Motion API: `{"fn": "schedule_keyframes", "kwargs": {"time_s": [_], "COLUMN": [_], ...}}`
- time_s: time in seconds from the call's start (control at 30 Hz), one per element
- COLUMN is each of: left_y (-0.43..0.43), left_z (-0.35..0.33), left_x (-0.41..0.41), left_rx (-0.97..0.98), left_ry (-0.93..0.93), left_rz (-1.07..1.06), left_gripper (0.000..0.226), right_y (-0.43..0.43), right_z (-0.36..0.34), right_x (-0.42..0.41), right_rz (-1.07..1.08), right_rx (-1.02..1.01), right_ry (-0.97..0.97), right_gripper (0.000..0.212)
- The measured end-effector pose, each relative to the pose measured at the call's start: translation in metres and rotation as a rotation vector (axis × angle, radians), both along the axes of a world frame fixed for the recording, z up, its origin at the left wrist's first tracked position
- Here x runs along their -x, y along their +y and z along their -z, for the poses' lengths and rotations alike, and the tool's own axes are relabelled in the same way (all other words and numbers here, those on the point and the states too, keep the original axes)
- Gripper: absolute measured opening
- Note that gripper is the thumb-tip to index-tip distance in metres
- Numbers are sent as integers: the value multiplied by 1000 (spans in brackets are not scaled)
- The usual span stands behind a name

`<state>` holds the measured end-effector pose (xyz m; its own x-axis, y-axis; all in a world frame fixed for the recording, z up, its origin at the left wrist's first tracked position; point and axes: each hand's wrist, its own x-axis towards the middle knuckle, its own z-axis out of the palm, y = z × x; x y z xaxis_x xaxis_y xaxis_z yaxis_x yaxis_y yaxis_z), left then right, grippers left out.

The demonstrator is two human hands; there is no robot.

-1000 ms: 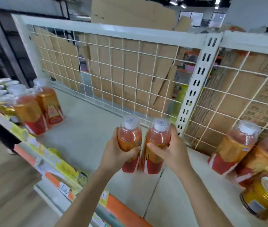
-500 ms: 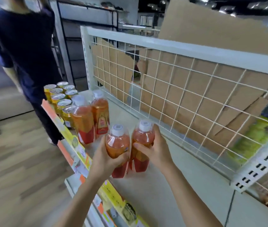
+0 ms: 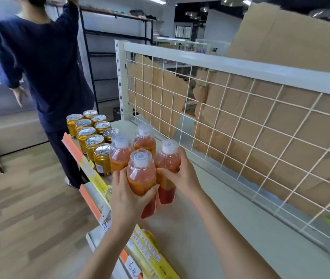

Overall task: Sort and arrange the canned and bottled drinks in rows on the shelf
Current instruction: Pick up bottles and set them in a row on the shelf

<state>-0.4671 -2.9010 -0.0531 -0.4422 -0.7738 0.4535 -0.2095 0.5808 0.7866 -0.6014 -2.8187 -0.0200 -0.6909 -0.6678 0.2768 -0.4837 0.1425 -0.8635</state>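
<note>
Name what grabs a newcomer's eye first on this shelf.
Centre frame, the left hand grips a clear plastic bottle of orange-red drink and the right hand its twin, right by two matching bottles. Beyond stand rows of gold metal cans, with a person in dark blue standing behind.

Person in navy (image 3: 45, 63) standing left; torn cardboard (image 3: 281, 37) right; wood floor (image 3: 19, 198).

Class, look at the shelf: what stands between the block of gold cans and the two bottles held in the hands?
Two more orange bottles stand upright there, beside the cans and beyond the held bottles; the head view shows it.
</note>
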Motion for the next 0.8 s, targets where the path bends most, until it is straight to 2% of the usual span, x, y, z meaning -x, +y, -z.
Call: {"fn": "schedule_keyframes", "kwargs": {"time_s": [0.13, 0.33, 0.5, 0.67, 0.8], "left_y": [-10, -21, -20, -12, -4], "left_z": [8, 16, 26, 24, 28], "left_x": [-1, -9, -14, -16, -28], "left_rx": [72, 120, 154, 158, 147], "left_ry": [4, 18, -19, -25, -44], "left_rz": [9, 99, 125, 115, 176], "left_gripper": [89, 98, 103, 103, 83], "right_y": [-19, -29, -30, -16, 25], "right_z": [-2, 5, 13, 10, 11], "right_x": [3, -2, -19, -33, -48], "right_rz": [-26, 18, 87, 140, 218], "right_rx": [14, 44, 80, -101, -312], "right_ry": [-5, -57, -66, 27, 172], "right_gripper": [72, 84, 66, 68, 68]}}
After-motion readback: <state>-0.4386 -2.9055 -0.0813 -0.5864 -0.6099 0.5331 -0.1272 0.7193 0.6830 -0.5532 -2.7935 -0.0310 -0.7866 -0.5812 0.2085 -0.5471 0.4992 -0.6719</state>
